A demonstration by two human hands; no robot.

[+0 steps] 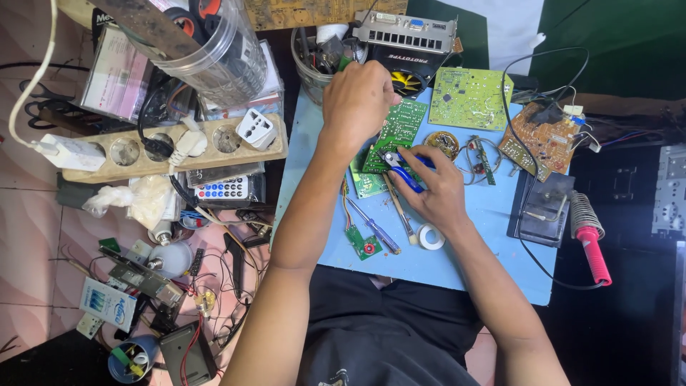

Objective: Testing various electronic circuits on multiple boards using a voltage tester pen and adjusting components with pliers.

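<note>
- At 6 o'clock, the near edge of the blue desk (493,250) lies just over the person's lap; a bare strip runs along it at 5 o'clock.
- A small roll of white tape (431,236) and a blue-handled screwdriver (375,230) lie just beside the right wrist.
- The right hand (436,187) is closed around blue-handled pliers (401,171), whose tip touches the green circuit board (395,136).
- The left hand (357,100), at 12 o'clock, rests on the board's far edge, fingers curled over it.
- At 3 o'clock, a red soldering iron (592,246) lies past the desk edge.
- At 9 o'clock, a beige power strip (171,146) crowds the desk's left edge.
- Farther, at 1 o'clock, a second green board (468,96) sits near the far edge.
</note>
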